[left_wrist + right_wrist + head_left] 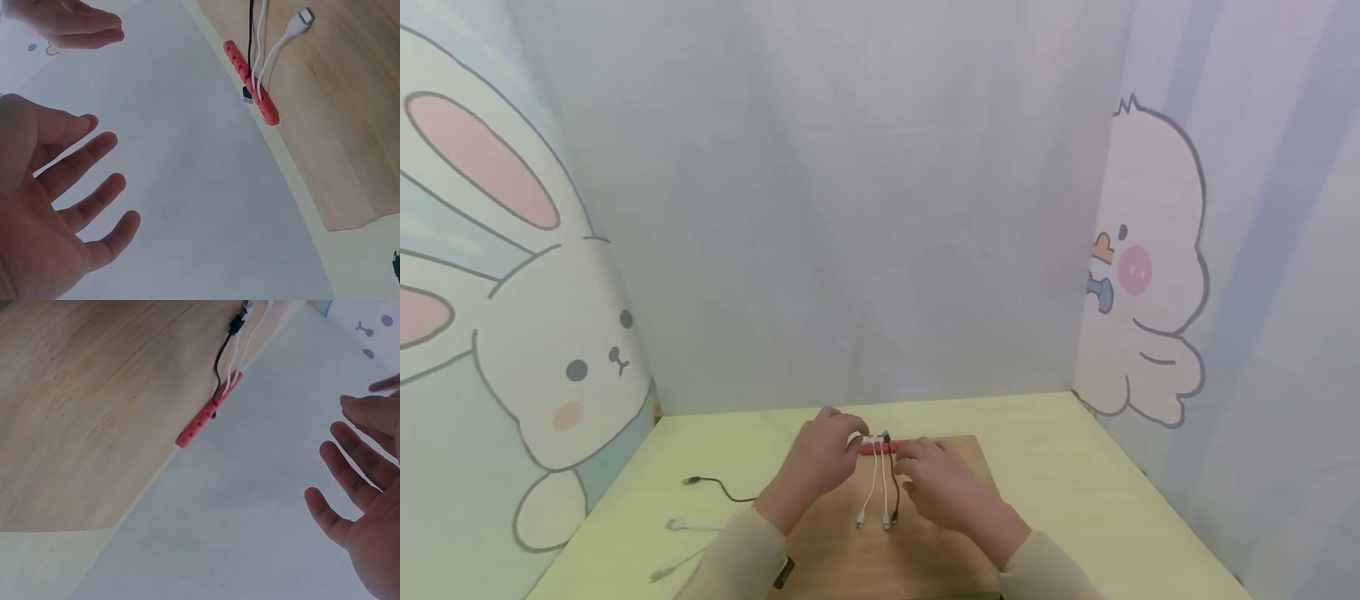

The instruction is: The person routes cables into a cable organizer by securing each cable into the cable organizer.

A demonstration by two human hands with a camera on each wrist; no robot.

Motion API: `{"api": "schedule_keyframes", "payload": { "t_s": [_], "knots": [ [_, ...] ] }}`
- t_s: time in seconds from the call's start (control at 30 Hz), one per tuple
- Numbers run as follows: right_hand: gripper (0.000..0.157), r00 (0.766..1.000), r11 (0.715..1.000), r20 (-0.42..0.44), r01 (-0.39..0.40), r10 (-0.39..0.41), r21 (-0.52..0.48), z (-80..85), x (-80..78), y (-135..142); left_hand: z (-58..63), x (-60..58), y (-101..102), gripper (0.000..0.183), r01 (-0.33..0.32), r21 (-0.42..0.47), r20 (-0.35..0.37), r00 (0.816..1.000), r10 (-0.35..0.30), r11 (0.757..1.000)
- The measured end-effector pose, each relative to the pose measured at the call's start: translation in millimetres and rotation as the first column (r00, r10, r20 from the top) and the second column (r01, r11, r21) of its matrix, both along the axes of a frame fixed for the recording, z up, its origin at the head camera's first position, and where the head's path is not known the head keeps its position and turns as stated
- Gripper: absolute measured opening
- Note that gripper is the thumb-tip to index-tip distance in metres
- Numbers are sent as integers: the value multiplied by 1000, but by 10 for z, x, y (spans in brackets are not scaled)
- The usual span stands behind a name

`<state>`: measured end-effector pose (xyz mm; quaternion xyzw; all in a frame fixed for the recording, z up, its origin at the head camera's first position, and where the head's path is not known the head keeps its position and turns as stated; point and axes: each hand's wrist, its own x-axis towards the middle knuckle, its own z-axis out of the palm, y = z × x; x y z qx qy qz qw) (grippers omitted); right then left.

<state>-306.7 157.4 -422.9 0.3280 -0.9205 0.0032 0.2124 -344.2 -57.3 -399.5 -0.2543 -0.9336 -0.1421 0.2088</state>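
Note:
A red cable holder strip [867, 449] lies along the far edge of a wooden board [842, 558]. Two white cables [885, 492] and a black cable [895, 483] run through its slots, their near plugs resting on the board. Just left of the strip is my left hand [823, 450], its fingers loosely bent and holding nothing in the left wrist view. My right hand [375, 506] is close to the strip's right end, fingers spread and slightly curved, with nothing in them. Both wrist views show a gap between the hands and the strip [267, 109].
Left of the board on the pale yellow table [1045, 450] lie a loose black cable [722, 487] and two white cable ends, one with a plug [677, 524]. A black connector [784, 572] shows beside the left sleeve. Cartoon-printed curtains stand around the table.

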Motion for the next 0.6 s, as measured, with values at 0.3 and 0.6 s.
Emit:
{"api": "schedule_keyframes", "payload": {
  "t_s": [0.3, 0.6],
  "knots": [
    [22, 994, 972, 81, 91, -76, -214, 80, 196, 137, -143, 404, -162, 14, 6, 177, -106, 994, 13, 984],
    [24, 992, 950, 48, 123, -114, -286, -41, 349, 174, -355, 680, -210, 11, -70, 227, 33, 997, 64, 971]
  ]
}}
